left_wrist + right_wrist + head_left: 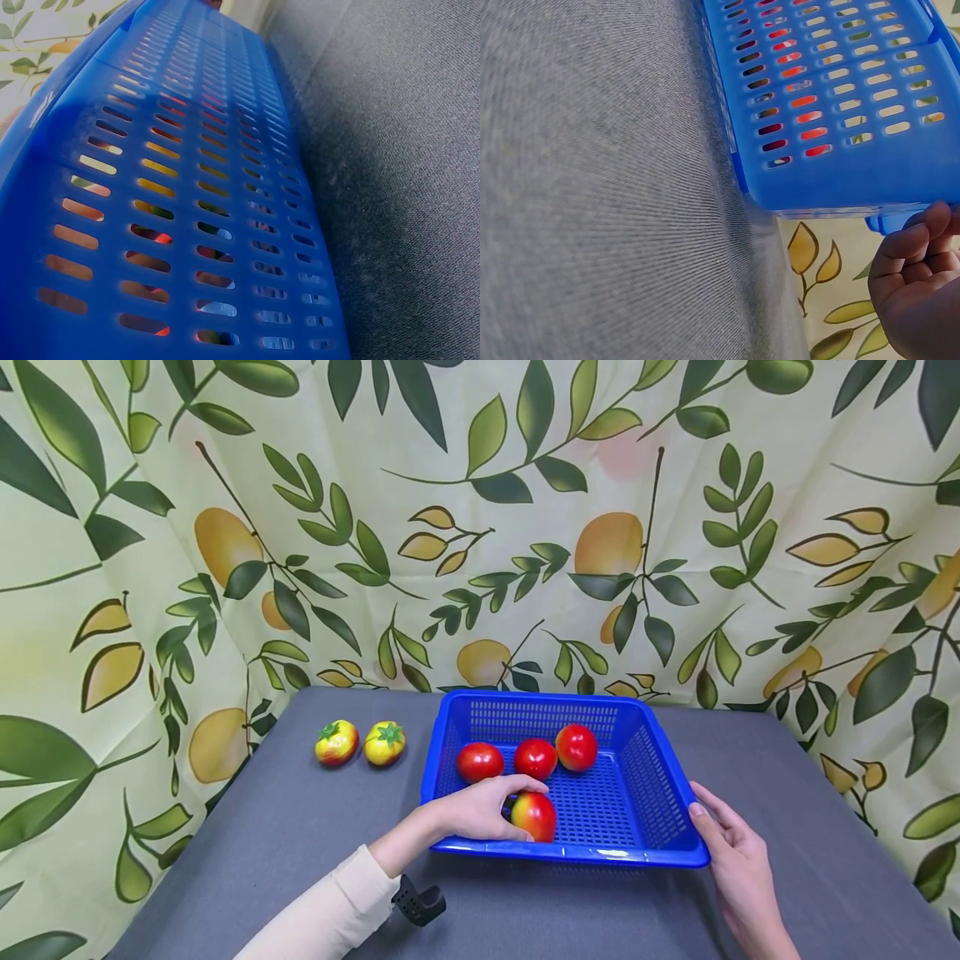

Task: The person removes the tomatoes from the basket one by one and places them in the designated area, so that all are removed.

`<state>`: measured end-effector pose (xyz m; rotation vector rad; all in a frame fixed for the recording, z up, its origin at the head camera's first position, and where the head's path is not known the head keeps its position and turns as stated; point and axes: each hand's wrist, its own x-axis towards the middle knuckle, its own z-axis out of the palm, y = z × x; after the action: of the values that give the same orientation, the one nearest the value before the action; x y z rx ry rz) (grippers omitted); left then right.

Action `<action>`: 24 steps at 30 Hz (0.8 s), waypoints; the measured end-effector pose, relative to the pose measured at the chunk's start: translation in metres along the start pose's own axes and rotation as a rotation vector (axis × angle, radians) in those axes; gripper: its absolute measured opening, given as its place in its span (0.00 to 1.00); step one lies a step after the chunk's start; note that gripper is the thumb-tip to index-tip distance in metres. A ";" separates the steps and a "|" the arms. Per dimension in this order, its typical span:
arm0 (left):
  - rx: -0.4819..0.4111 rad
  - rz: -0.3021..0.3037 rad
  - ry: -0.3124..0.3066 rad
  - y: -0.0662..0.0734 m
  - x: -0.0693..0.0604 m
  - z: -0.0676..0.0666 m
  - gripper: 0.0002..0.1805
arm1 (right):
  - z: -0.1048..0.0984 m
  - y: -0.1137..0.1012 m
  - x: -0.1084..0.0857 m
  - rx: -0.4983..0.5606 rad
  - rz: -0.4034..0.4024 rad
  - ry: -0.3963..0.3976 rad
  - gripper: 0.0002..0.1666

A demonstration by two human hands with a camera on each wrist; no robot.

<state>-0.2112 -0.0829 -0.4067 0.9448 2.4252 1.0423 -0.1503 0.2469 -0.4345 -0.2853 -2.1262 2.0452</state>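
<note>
In the head view a blue basket (663, 857) stands on the grey table. The left hand (483, 808) reaches over its near rim, thumb and fingers curled round a red-yellow fruit (534, 816) at the basket's front left. Three red fruits, a left one (480, 762), a middle one (536, 758) and a right one (577, 747), lie behind it. At the right rim the right hand (738, 857) grips the basket edge with thumb and fingers; the right wrist view shows these fingers (907, 244) curled at the rim. Through the slots of the basket wall (176, 232) the left wrist view gives coloured glimpses.
Two yellow-red fruits with green tops, one (336, 743) beside the other (385, 743), sit on the table (300, 860) left of the basket. A leaf-patterned cloth (517, 527) hangs behind and at the sides. A black strap piece (418, 902) is at the left wrist.
</note>
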 end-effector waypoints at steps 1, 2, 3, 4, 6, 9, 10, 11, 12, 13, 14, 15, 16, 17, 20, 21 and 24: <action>0.000 -0.001 0.001 0.000 0.000 0.000 0.33 | 0.000 0.000 0.000 0.003 -0.001 -0.001 0.40; -0.001 -0.001 0.002 0.000 0.000 0.000 0.33 | 0.000 0.000 0.000 0.006 -0.003 -0.003 0.40; -0.001 -0.002 0.003 0.000 0.000 0.000 0.33 | 0.000 0.000 0.000 0.010 -0.005 -0.005 0.39; -0.003 -0.005 0.004 0.000 0.000 0.000 0.33 | 0.000 0.000 0.000 0.012 -0.008 -0.006 0.39; -0.006 -0.010 0.007 0.000 0.000 0.000 0.33 | 0.000 0.001 0.000 0.015 -0.012 -0.009 0.39; -0.013 -0.019 0.016 0.001 0.000 0.000 0.32 | 0.000 0.001 0.000 0.016 -0.014 -0.011 0.39; -0.018 -0.023 0.019 0.001 0.000 0.000 0.32 | 0.000 0.001 0.000 0.015 -0.014 -0.012 0.39; -0.024 -0.025 0.022 0.001 0.001 0.001 0.32 | 0.000 0.001 0.000 0.017 -0.014 -0.012 0.39; -0.031 -0.026 0.024 0.001 0.001 0.001 0.32 | 0.000 0.001 0.000 0.017 -0.014 -0.012 0.39; -0.038 -0.028 0.026 0.001 0.001 0.001 0.32 | 0.000 0.001 0.000 0.016 -0.014 -0.011 0.39; -0.046 -0.030 0.028 0.001 0.001 0.001 0.32 | 0.000 0.001 0.000 0.015 -0.013 -0.011 0.39; -0.052 -0.033 0.029 0.001 0.001 0.001 0.32 | 0.000 0.001 0.000 0.013 -0.013 -0.010 0.39; -0.059 -0.034 0.030 0.001 0.001 0.001 0.32 | 0.000 0.001 0.000 0.012 -0.013 -0.009 0.39; -0.065 -0.035 0.032 0.000 0.001 0.002 0.32 | 0.000 0.001 0.000 0.014 -0.013 -0.010 0.39; -0.081 -0.047 0.043 0.001 0.001 0.002 0.33 | 0.000 0.001 0.000 0.012 -0.013 -0.011 0.39; -0.086 -0.051 0.047 0.001 0.001 0.002 0.33 | 0.000 0.001 0.000 0.012 -0.014 -0.012 0.39; -0.100 -0.070 0.062 0.001 0.001 0.003 0.33 | 0.000 0.001 0.000 0.005 -0.012 -0.010 0.39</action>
<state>-0.2097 -0.0804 -0.4075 0.7998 2.4115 1.1719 -0.1502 0.2471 -0.4353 -0.2622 -2.1235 2.0492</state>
